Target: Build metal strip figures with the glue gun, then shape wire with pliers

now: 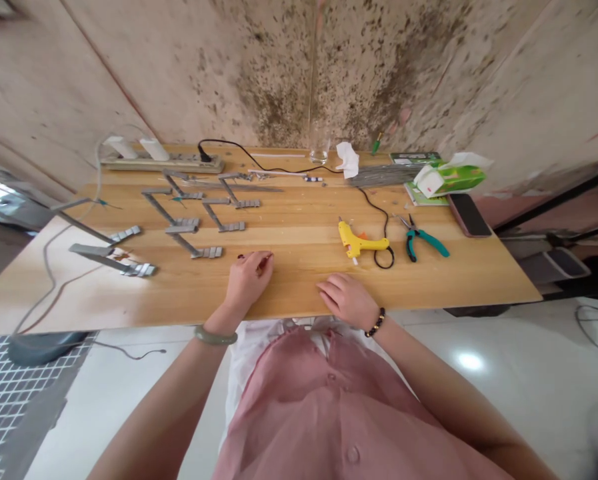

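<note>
My left hand (249, 279) rests at the table's front edge, its fingers curled in. Small dark red spots show at the fingers; whether it holds anything is hidden. To its right my right hand (347, 300) lies palm down on the wood, fingers stretched out and holding nothing. Nearest to the left hand stands a grey angular piece with a ribbed foot (207, 253), among several similar ones. Beyond the right hand lies a yellow glue gun (361, 241) with a black cord. Right of it are pliers (425, 241) with teal handles, jaws apart.
A power strip (179, 163) sits at the back left. Along the back are a glass (319, 152), a crumpled tissue (347, 160), a bundle of grey rods (386, 175) and a tissue pack (449, 180). A phone (469, 215) lies at the right. A cable (47, 257) crosses the left side.
</note>
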Tool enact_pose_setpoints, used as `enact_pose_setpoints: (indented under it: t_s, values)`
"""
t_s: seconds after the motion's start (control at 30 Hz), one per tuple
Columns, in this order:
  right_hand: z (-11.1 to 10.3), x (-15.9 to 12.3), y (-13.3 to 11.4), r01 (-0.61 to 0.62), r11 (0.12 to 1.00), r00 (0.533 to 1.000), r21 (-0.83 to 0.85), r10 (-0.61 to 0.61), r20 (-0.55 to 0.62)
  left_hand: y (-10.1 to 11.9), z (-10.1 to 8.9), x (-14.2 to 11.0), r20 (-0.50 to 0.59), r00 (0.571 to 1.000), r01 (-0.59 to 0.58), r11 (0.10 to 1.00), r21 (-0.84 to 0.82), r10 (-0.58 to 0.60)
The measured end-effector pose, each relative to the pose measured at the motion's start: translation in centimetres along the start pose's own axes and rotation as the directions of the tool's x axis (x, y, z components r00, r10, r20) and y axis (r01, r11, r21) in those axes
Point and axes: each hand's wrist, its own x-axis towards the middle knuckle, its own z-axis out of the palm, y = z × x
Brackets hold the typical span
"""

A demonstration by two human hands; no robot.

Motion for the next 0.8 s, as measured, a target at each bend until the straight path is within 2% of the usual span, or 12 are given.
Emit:
enact_pose_setpoints:
  t_s: [0.4, 0.8]
  values:
    - [-0.04, -0.01, 0.13, -0.036, 0.999, 0.999, 0.026, 0.035, 0.023, -0.11, 0.04, -0.03, -0.006, 1.000, -0.026, 0.999, -0.025, 0.026]
    - [-0.10, -0.06, 0.11, -0.043, 0.998, 0.999, 0.035, 0.042, 0.025, 0.32, -0.10, 0.05, -0.004, 1.000, 0.017, 0.999, -0.030, -0.017]
